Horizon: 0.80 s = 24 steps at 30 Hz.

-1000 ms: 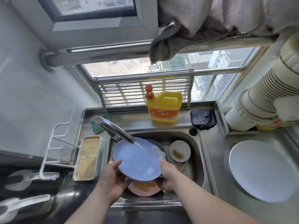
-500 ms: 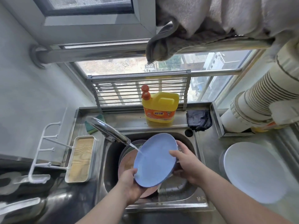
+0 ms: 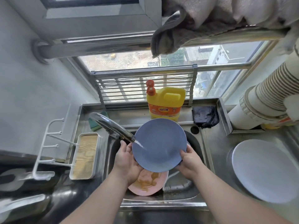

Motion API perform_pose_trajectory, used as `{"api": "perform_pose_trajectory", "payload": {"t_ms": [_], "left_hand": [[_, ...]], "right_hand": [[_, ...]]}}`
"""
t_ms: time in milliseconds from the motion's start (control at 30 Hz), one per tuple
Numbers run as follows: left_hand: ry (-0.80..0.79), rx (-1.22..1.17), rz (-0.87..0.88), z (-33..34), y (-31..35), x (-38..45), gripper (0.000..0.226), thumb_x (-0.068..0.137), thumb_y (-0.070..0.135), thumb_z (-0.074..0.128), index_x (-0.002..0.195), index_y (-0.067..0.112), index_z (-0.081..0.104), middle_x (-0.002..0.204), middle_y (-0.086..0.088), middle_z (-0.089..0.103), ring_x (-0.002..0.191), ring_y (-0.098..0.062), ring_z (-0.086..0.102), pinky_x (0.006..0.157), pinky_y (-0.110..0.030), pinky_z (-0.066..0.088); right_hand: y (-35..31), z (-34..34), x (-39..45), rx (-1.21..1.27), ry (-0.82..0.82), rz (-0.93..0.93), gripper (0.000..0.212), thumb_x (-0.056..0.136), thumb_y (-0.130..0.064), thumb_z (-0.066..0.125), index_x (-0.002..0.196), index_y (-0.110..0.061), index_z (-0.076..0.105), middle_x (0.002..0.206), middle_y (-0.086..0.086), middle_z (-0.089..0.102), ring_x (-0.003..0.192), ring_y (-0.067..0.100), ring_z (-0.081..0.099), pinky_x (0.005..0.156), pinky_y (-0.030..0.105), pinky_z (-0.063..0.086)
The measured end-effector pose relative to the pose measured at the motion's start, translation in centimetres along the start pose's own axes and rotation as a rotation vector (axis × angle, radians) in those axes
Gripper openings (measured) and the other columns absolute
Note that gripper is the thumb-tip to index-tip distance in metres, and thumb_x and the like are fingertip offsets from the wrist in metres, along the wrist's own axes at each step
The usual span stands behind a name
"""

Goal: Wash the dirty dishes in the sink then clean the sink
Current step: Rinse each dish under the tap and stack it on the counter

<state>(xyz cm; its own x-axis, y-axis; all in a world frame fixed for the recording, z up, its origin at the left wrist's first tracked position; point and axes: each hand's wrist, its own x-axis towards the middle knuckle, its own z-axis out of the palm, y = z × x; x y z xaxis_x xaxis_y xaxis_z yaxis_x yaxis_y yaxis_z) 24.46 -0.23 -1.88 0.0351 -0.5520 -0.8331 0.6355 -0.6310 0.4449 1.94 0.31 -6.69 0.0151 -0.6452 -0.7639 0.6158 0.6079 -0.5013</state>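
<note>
I hold blue plate (image 3: 159,143) in both hands under tap stream (image 3: 140,145); white plate (image 3: 265,170) on bench looks done; stained pink plate (image 3: 148,183), sink (image 3: 199,143) left.

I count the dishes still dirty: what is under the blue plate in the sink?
Under the blue plate lies a pink plate with orange-brown residue. Its far part, and anything beyond, is covered.
</note>
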Motion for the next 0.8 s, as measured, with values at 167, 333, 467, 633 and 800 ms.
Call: {"api": "perform_pose_trajectory", "payload": {"t_ms": [167,333,467,633,800], "left_hand": [[-0.013,0.146,0.177,-2.0,1.8,-0.9,0.043,0.103,0.060,0.050,0.121,0.026,0.069,0.115,-0.013,0.078,0.095,-0.026,0.075,0.075,-0.039,0.059],[0.080,0.294,0.336,-4.1,1.5,-1.4,0.030,0.099,0.019,0.067,0.112,0.046,0.064,0.112,-0.009,0.077,0.095,-0.029,0.077,0.061,-0.035,0.059],[0.131,0.279,0.324,-5.1,0.7,-1.5,0.027,0.101,0.024,0.066,0.116,0.047,0.063,0.117,-0.012,0.076,0.105,-0.038,0.073,0.064,-0.040,0.060],[0.065,0.336,-0.005,-4.7,1.0,-1.7,0.041,0.089,0.040,0.074,0.123,0.017,0.075,0.112,-0.017,0.078,0.096,-0.040,0.076,0.075,-0.047,0.061],[-0.006,0.163,-0.292,-4.7,0.3,-0.7,0.067,0.069,0.031,0.083,0.131,0.009,0.073,0.126,-0.017,0.073,0.105,-0.040,0.074,0.091,-0.053,0.060]], "right_hand": [[3.2,3.5,1.5,0.220,-0.005,0.303,0.036,0.110,-0.030,0.045,0.135,-0.022,0.069,0.128,0.014,0.074,0.113,0.040,0.072,0.097,0.055,0.057],[5.4,6.2,0.4,0.025,-0.148,0.449,0.039,0.094,-0.043,0.073,0.123,-0.019,0.079,0.127,0.013,0.074,0.116,0.043,0.070,0.109,0.061,0.049],[5.7,5.2,-0.3,-0.156,-0.081,0.479,0.037,0.090,-0.051,0.076,0.113,-0.023,0.082,0.116,0.011,0.078,0.102,0.041,0.076,0.095,0.062,0.057],[2.9,2.0,0.1,-0.371,-0.125,0.464,0.046,0.086,-0.051,0.078,0.117,-0.018,0.080,0.122,0.010,0.077,0.110,0.036,0.075,0.098,0.053,0.059],[0.6,-1.1,0.5,-0.300,-0.060,0.529,0.039,0.095,-0.018,0.052,0.130,-0.007,0.067,0.116,0.019,0.076,0.096,0.037,0.076,0.074,0.043,0.062]]}}
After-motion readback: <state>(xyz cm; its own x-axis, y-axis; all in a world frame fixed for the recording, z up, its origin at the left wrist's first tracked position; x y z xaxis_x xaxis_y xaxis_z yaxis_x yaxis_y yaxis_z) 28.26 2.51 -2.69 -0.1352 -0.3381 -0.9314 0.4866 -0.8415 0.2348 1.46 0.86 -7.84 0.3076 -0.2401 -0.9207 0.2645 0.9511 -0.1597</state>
